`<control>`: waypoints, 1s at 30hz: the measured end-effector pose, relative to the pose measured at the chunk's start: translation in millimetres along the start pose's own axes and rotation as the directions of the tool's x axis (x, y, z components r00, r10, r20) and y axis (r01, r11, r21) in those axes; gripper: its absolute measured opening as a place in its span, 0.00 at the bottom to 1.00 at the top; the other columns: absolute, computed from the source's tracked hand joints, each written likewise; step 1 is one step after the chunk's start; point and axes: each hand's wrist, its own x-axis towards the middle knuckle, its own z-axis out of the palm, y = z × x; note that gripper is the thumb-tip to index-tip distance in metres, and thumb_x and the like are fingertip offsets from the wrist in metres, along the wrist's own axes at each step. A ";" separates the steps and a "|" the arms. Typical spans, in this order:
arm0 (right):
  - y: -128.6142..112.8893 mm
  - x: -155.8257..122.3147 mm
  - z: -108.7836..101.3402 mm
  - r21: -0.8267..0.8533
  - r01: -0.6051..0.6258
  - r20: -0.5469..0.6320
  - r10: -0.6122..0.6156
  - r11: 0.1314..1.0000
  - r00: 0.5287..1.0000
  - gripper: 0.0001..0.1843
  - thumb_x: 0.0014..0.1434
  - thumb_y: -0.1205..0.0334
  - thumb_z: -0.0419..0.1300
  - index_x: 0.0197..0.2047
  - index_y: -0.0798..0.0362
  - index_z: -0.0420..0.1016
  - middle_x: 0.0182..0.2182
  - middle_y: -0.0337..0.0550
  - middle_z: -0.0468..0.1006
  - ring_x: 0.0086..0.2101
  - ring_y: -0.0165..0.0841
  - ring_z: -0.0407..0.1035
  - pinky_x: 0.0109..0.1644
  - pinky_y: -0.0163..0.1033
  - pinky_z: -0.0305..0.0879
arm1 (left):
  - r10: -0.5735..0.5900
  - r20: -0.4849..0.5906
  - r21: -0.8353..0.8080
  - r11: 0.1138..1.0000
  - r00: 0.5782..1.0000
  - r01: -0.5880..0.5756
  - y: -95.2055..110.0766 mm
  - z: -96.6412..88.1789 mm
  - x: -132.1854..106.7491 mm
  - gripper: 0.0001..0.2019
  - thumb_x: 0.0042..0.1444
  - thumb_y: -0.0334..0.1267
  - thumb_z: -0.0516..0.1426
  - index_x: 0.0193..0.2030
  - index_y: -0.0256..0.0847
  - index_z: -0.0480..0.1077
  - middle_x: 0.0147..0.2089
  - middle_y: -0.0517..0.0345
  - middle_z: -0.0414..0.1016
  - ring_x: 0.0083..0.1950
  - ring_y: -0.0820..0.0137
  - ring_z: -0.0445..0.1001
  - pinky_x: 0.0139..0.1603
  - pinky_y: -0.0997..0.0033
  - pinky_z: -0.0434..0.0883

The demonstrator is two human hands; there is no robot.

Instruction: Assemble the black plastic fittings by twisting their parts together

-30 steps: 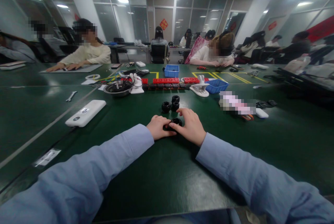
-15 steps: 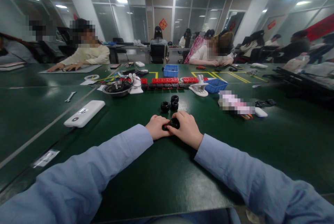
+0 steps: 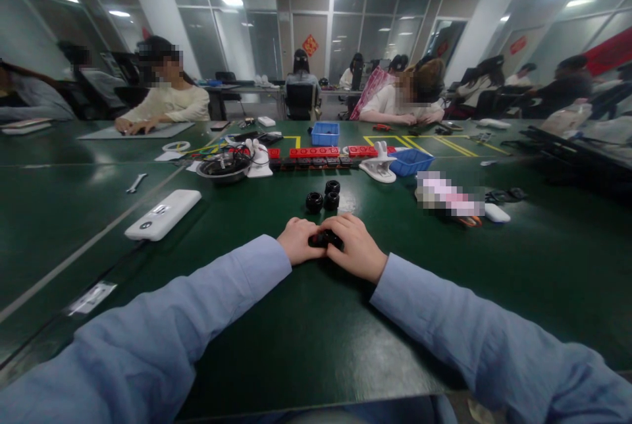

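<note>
My left hand [image 3: 297,241] and my right hand [image 3: 356,247] meet just above the green table [image 3: 316,325], both closed around dark pieces. Under the right fingers is a black wheel-like piece [image 3: 334,238], mostly covered. Beside it, a dark part with a hint of red shows at the left fingertips; its shape is hidden. The two thumbs come together at the near side. Just beyond the hands stand three black toy wheels: one on the left [image 3: 315,201], one on the right [image 3: 332,201] and one behind [image 3: 332,186].
A white power bank [image 3: 162,214] and a wrench [image 3: 137,183] lie on the left. Across the middle stand a bowl of cables [image 3: 224,166], red power strips [image 3: 315,152], a white clip stand [image 3: 379,164] and blue bins [image 3: 412,162]. Several people sit beyond.
The black wheel in my right hand has tipped over, so its round opening no longer faces me. My right fingers now cover more of it. Both hands stay close together.
</note>
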 end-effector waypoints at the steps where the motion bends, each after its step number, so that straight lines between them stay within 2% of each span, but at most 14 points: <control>1: 0.6 -0.1 0.0 0.009 0.012 0.001 -0.012 1.000 1.000 0.15 0.46 0.72 0.56 0.40 0.54 0.71 0.41 0.43 0.74 0.42 0.37 0.64 0.49 0.45 0.58 | -0.001 0.003 0.002 1.000 1.000 0.001 0.3 -0.2 -0.2 0.12 0.48 0.47 0.58 0.32 0.38 0.69 0.35 0.56 0.73 0.42 0.62 0.70 0.49 0.60 0.60; 8: 4.3 -0.4 -0.4 0.095 0.075 0.002 -0.075 0.993 0.997 0.19 0.44 0.73 0.53 0.41 0.53 0.70 0.43 0.45 0.74 0.44 0.37 0.67 0.54 0.48 0.58 | 0.021 0.011 -0.001 1.000 1.000 -0.021 -0.5 -0.2 0.1 0.15 0.49 0.50 0.58 0.35 0.39 0.70 0.35 0.57 0.74 0.41 0.64 0.70 0.49 0.60 0.60; 15: 8.6 -0.1 -2.4 0.128 0.080 0.062 -0.089 0.989 0.994 0.19 0.41 0.76 0.50 0.37 0.52 0.70 0.45 0.43 0.75 0.52 0.38 0.64 0.62 0.60 0.43 | 0.002 0.012 0.002 1.000 1.000 -0.002 -2.2 1.9 1.3 0.18 0.49 0.54 0.57 0.30 0.38 0.70 0.35 0.56 0.73 0.43 0.62 0.70 0.50 0.59 0.60; 20: 14.7 2.1 -1.1 0.176 0.146 0.037 -0.155 0.974 0.987 0.17 0.41 0.80 0.47 0.30 0.53 0.70 0.43 0.43 0.76 0.51 0.36 0.66 0.63 0.58 0.46 | 0.013 0.017 0.010 1.000 1.000 -0.013 1.3 -1.5 -0.1 0.18 0.50 0.55 0.57 0.36 0.41 0.71 0.36 0.57 0.73 0.43 0.63 0.70 0.49 0.61 0.60; 24: 15.7 1.9 3.3 0.184 0.162 -0.009 -0.163 0.969 0.987 0.16 0.42 0.81 0.46 0.25 0.54 0.68 0.41 0.41 0.77 0.50 0.35 0.67 0.62 0.57 0.49 | 0.008 0.024 0.008 1.000 1.000 -0.009 1.6 -1.6 0.1 0.18 0.50 0.54 0.57 0.37 0.41 0.72 0.36 0.57 0.74 0.43 0.63 0.70 0.50 0.61 0.59; 30: 14.2 0.1 8.6 0.146 0.176 -0.061 -0.168 0.974 0.984 0.16 0.43 0.83 0.45 0.20 0.55 0.65 0.42 0.41 0.77 0.50 0.35 0.68 0.64 0.57 0.44 | 0.007 0.026 -0.025 1.000 1.000 -0.007 -2.4 1.2 2.1 0.17 0.50 0.53 0.58 0.37 0.42 0.73 0.38 0.57 0.75 0.43 0.63 0.70 0.49 0.61 0.58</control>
